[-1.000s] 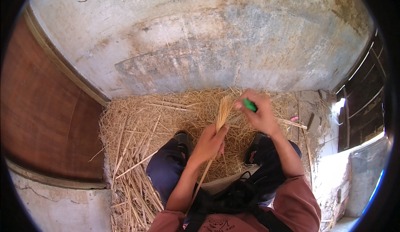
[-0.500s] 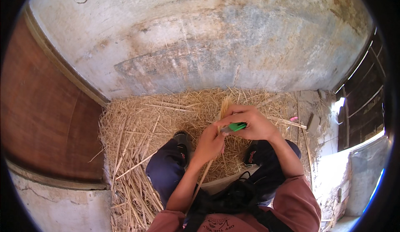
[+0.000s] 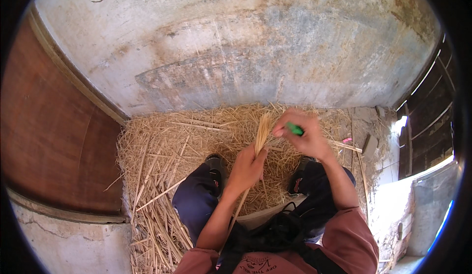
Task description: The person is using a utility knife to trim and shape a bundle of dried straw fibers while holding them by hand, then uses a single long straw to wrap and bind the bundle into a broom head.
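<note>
My left hand (image 3: 246,169) is closed around a bundle of pale straw (image 3: 263,131). Its thin strands fan out above the thumb, and a stalk runs from below the fist down past my forearm. Just right of the strands, my right hand (image 3: 302,132) is lifted and blurred by motion, its fingers curled round a green-handled knife (image 3: 295,129). The knife's blade cannot be made out now. A small gap lies between the right fingertips and the straw.
Loose straw (image 3: 167,126) covers the floor around my shoes, with longer stalks (image 3: 157,225) heaped at the lower left. A stained wall (image 3: 246,52) rises ahead. To the left is a brown panel (image 3: 59,126); a small block (image 3: 369,145) lies at the right.
My right hand has moved up and to the right, away from my left hand, carrying the green-handled knife. The straw strands are now more exposed. My left hand has barely moved.
</note>
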{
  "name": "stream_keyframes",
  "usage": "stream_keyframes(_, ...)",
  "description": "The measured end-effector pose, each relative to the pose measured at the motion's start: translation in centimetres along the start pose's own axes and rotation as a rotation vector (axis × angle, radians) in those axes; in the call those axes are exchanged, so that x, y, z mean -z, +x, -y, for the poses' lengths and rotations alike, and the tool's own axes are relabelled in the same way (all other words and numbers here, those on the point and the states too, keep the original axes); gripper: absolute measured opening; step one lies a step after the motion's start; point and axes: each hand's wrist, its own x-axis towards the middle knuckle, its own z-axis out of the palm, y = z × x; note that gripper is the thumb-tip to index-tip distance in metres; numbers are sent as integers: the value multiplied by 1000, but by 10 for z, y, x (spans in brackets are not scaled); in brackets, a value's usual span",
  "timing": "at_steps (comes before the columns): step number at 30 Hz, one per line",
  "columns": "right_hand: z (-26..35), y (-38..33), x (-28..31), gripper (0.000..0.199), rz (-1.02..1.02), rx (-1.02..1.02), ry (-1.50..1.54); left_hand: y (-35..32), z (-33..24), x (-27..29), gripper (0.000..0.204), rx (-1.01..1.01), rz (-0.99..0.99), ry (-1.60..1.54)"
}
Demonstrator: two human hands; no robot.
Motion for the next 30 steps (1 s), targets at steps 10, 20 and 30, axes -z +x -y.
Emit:
stream_keyframes(10, -36, 1, 50, 41, -345, -406, -298, -1, -13, 9, 36, 216, 262, -485)
stream_keyframes(20, 16, -9, 24, 26, 245, -6, -192, -3, -17, 17, 34, 270, 320, -641)
stream_keyframes(30, 24, -8, 10, 23, 71, 72, -400, -2, -10, 11, 31, 261, 260, -549)
